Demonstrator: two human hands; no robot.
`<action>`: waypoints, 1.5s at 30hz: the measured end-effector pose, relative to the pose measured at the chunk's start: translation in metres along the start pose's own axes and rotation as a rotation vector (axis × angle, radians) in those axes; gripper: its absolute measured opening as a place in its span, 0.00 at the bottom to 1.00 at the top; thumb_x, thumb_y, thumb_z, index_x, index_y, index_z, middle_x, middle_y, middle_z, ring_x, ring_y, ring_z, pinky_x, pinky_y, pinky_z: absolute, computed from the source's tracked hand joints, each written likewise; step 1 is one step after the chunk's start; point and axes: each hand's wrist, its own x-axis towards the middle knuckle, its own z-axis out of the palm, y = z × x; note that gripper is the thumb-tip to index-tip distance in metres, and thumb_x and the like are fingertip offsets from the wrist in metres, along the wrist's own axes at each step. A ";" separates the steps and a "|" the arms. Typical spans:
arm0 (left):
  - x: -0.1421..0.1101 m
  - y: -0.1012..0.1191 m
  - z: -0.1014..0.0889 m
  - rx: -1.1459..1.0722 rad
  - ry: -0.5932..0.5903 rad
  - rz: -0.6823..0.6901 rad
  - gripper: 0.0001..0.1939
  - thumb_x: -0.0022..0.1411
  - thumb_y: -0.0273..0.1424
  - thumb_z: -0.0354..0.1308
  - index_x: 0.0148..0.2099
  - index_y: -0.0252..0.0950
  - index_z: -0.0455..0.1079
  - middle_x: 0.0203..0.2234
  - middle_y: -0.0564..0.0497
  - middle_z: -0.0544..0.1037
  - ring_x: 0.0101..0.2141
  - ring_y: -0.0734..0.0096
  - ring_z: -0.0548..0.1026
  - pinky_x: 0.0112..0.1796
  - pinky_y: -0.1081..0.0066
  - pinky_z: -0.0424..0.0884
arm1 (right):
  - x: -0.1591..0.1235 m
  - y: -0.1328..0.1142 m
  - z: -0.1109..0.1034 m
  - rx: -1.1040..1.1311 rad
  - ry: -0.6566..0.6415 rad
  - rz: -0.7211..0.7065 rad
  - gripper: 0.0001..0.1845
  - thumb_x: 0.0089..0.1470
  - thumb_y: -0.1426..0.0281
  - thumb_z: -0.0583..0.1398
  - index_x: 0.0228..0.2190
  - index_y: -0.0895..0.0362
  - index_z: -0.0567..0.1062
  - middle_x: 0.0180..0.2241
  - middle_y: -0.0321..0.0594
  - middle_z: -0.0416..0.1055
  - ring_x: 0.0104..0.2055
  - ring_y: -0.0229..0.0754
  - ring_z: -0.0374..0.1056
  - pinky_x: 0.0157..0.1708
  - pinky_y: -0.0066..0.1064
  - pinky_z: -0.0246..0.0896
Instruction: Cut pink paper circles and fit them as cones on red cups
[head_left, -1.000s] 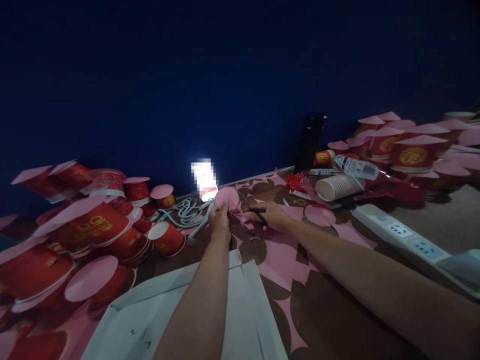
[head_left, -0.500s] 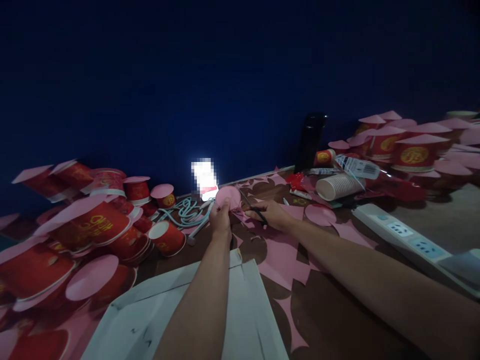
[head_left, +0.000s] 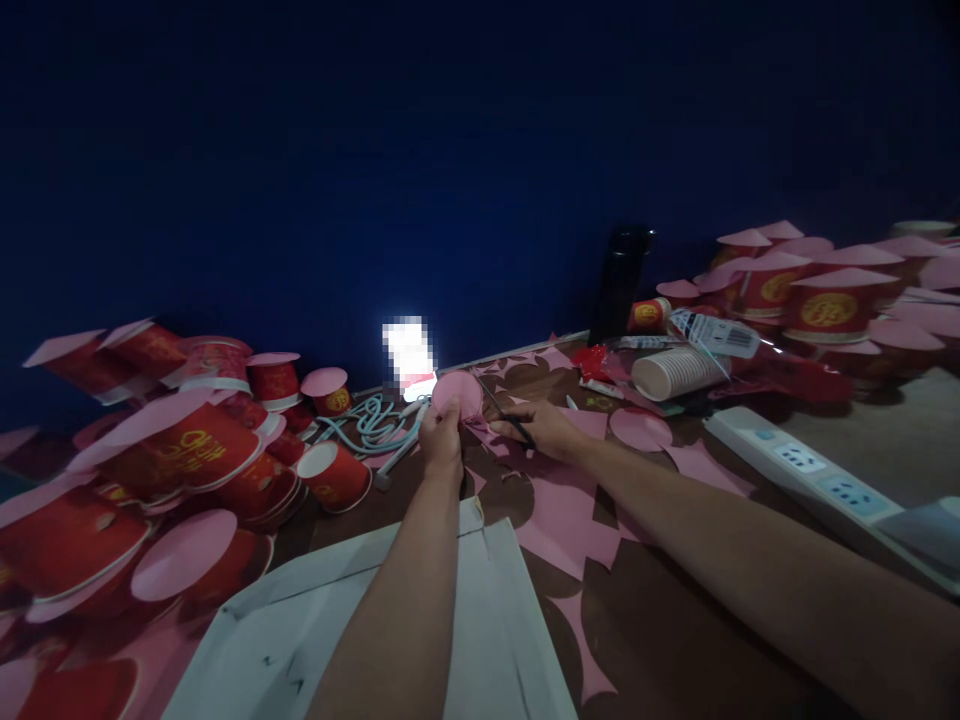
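My left hand (head_left: 442,438) pinches a round piece of pink paper (head_left: 463,392) by its lower left edge, thumb on top. My right hand (head_left: 549,432) is closed round the black handles of a pair of scissors (head_left: 519,425). The dark blades point up and left, close to the right edge of the paper round. Whether they touch it I cannot tell. Pink offcuts with curved cut-outs (head_left: 566,515) lie on the brown table beneath both hands. Another pink disc (head_left: 641,430) rests to the right of my right hand.
At left are piled red paper cups (head_left: 336,476), many topped with pink paper. A coiled cable (head_left: 371,425) lies near a lit phone (head_left: 411,355). A black bottle (head_left: 621,285), stacked cups (head_left: 679,374) and a power strip (head_left: 817,480) stand right. A white board (head_left: 360,610) is in front.
The paper round in my left hand has shifted very slightly to the right, and the scissor blades have moved a little. Everything else stays in place.
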 end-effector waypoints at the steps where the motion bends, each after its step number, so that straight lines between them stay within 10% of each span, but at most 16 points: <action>1: 0.000 0.000 0.000 -0.005 -0.009 0.000 0.23 0.42 0.42 0.67 0.38 0.32 0.74 0.26 0.51 0.76 0.29 0.69 0.74 0.32 0.70 0.69 | 0.000 0.000 0.000 -0.005 0.005 -0.003 0.27 0.43 0.53 0.66 0.39 0.60 0.81 0.29 0.40 0.74 0.24 0.34 0.63 0.21 0.23 0.58; 26: -0.004 0.008 0.002 -0.089 -0.034 -0.105 0.22 0.41 0.41 0.67 0.36 0.31 0.73 0.21 0.54 0.72 0.18 0.79 0.67 0.21 0.76 0.62 | 0.004 0.009 0.000 -0.036 0.023 -0.125 0.22 0.46 0.55 0.64 0.38 0.59 0.81 0.33 0.41 0.75 0.35 0.42 0.68 0.35 0.30 0.62; 45: -0.006 0.017 0.004 -0.122 0.031 -0.170 0.21 0.39 0.39 0.68 0.35 0.33 0.71 0.20 0.57 0.70 0.19 0.81 0.68 0.21 0.78 0.63 | 0.000 -0.001 0.001 -0.019 0.010 -0.046 0.25 0.44 0.53 0.65 0.36 0.61 0.81 0.27 0.39 0.73 0.28 0.37 0.64 0.28 0.28 0.57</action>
